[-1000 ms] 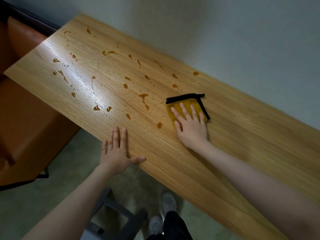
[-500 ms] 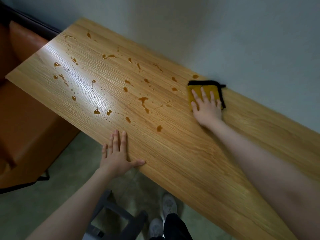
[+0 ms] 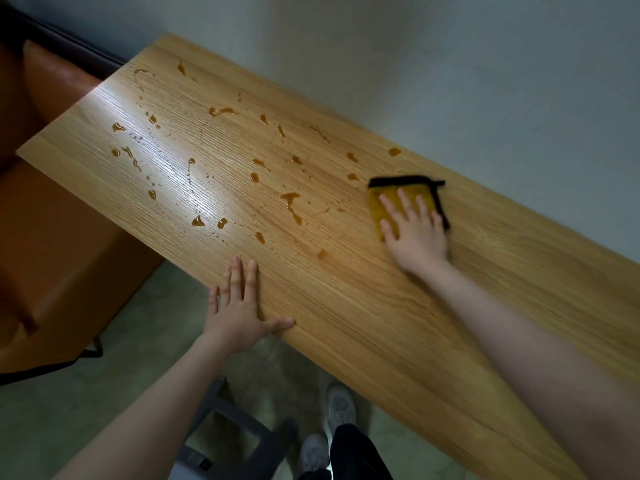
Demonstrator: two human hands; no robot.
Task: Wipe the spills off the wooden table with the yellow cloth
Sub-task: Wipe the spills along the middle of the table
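Note:
A long wooden table (image 3: 363,323) runs from upper left to lower right along a pale wall. Several amber spill drops and streaks (image 3: 290,199) dot its left and middle parts. The folded yellow cloth (image 3: 384,197) with a black border lies near the table's middle. My right hand (image 3: 414,230) presses flat on the cloth with straight, spread fingers and covers most of it. At the table's near edge my left hand (image 3: 239,306) rests flat, fingers straight and thumb out along the rim.
An orange-brown upholstered seat (image 3: 59,244) stands against the table's left end. Below the near edge is a dark grey stool frame (image 3: 242,424) on a greenish floor, next to my shoes (image 3: 341,407). The wall (image 3: 450,81) borders the far side.
My right hand has slid the cloth back from the far edge by the wall toward the table's middle, after pushing it out there from the near side. The left hand stays put.

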